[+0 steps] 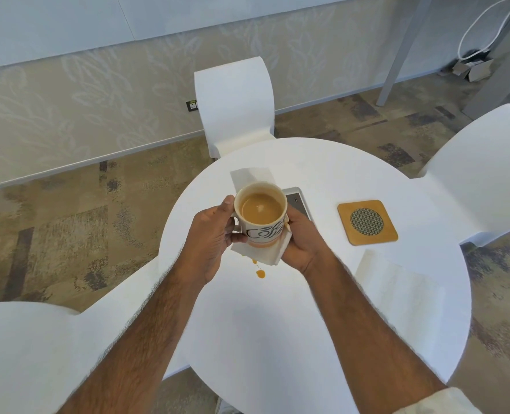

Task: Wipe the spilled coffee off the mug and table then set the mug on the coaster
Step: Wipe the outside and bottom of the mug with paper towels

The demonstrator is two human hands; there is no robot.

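1. The left hand (214, 231) is closed on the handle side of the mug (261, 218), holding it above the table (277, 324) just past centre, toward 12 o'clock. The mug is nearly full of milky coffee.
2. The right hand (300, 243) grips a folded white napkin (273, 253) and presses it under the mug's base and against its right wall, so wiping the mug looks to be the step in hand.
3. The table is not clean: a coffee spill (260, 274), drops with a larger blot, lies just at 6 o'clock of the napkin.
4. The coaster (367, 222) sits bare at 3 o'clock of the mug, well apart. Setting the mug on it is not yet done.
5. By my judgement, roughly the first third is under way; the table wipe and the placing remain.
6. Room: the path toward 3 o'clock is open except for a grey device (297, 200) just behind the mug. Another napkin (249, 176) lies at 12 o'clock, and a paper sheet (397, 282) lies near the table's rim at 4 o'clock.
7. The full mug leaves little margin for tilt.
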